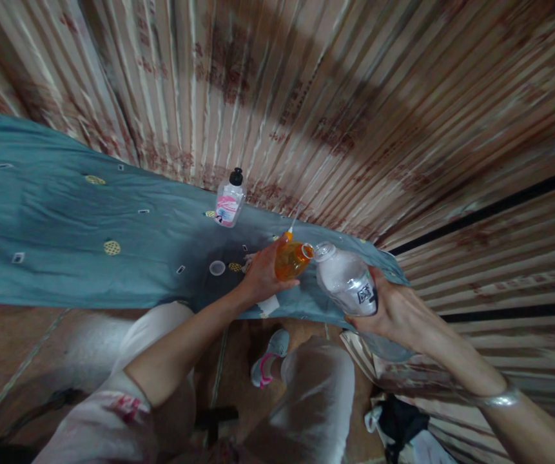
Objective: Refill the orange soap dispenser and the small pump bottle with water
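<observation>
My left hand [263,269] is wrapped round a small orange bottle [291,260], tilted with its uncapped mouth to the right. Just above the fingers an orange nozzle with a thin pale tube [292,224] sticks up; whether the same hand holds it is unclear. In my right hand [396,309] is a large clear plastic bottle [345,277], tilted so that its open mouth meets or nearly meets the orange bottle's mouth. Both bottles are over the cloth-covered table [151,270]. Left of my left hand lies a small round whitish cap [217,267].
A clear bottle with a black top and pink label [229,201] stands at the table's back edge. A white piece of paper [268,305] lies by the front edge. Pleated patterned curtain [267,96] hangs behind and at right. Dark and white bundles [398,425] sit on the floor.
</observation>
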### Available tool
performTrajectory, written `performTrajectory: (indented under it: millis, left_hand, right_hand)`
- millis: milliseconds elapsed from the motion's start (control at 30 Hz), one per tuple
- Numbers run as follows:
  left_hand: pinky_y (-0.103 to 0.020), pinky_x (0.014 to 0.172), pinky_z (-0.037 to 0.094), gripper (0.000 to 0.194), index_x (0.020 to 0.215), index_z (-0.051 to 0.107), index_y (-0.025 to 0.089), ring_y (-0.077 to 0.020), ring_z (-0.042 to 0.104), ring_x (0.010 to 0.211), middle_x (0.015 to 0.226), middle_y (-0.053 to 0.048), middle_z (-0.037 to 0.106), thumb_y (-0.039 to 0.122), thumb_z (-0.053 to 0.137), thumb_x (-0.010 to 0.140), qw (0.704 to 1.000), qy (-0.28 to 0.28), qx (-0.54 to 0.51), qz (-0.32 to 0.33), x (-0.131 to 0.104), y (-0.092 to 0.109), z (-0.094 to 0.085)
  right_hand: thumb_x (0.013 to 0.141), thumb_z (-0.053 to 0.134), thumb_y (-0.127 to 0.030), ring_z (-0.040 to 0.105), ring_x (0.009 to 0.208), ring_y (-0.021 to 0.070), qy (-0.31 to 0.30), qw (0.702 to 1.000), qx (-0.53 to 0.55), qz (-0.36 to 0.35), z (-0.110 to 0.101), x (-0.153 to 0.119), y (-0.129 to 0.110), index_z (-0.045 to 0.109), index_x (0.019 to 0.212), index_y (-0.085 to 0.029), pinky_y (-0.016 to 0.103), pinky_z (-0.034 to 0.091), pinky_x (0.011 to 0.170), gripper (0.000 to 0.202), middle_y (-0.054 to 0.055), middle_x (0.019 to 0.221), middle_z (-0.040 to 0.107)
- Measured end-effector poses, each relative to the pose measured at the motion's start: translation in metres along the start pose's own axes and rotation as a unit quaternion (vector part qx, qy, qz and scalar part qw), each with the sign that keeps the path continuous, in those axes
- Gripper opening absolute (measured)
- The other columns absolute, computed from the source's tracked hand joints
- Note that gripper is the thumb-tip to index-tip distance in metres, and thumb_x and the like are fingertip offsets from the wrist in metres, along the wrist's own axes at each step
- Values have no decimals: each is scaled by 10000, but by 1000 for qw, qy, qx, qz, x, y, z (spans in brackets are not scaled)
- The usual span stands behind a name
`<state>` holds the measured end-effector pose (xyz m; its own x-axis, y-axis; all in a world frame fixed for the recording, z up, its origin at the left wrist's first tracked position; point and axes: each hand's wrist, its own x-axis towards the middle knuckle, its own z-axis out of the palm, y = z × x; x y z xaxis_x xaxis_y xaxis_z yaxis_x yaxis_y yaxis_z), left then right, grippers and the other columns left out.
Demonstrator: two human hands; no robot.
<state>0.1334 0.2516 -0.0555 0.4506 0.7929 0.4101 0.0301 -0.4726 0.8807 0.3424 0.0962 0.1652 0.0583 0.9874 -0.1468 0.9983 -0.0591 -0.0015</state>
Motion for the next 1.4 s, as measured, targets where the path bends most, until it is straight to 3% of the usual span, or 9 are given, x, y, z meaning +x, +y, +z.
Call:
performTrajectory:
  millis: [367, 767, 1100, 1400]
  left_hand:
    - [-670, 1349, 462, 1139, 1655, 517, 272, -431, 645, 1527, 1640, -173, 664, 407, 1062, 665, 1000, 7, 2, -3, 3, 4, 2]
    - [-694, 1351, 444, 1132, 1656, 520, 281, -448, 619, 1547, 1638, -169, 662, 398, 1057, 666, 1000, 0, 9, -19, 4, 10, 0]
    - [-706, 1356, 430, 1105, 1648, 516, 256, -461, 625, 1538, 1628, -182, 664, 403, 1041, 686, 999, -6, 24, -34, 4, 17, -1]
    - [-698, 1347, 436, 1091, 1627, 524, 259, -454, 634, 1529, 1642, -183, 659, 416, 1045, 681, 999, -5, 26, -32, 4, 15, 1]
  right_hand:
    - [760, 742, -524, 738, 587, 312, -21, 999, 12, 38, -5, -1, -6, 632, 1414, -91, 341, 450, 556, 792, 17, 667, 720]
    - [783, 751, -489, 718, 571, 304, 8, 999, 35, 7, -2, -4, -1, 639, 1371, -129, 337, 429, 539, 699, 15, 671, 724]
    - [770, 729, -545, 713, 570, 318, -20, 999, 9, 39, -5, -2, -6, 628, 1409, -76, 350, 415, 542, 799, 14, 656, 699]
    - [780, 736, -522, 698, 541, 291, -12, 1000, 9, 25, -5, -2, -1, 652, 1383, -106, 336, 406, 528, 737, -26, 606, 650]
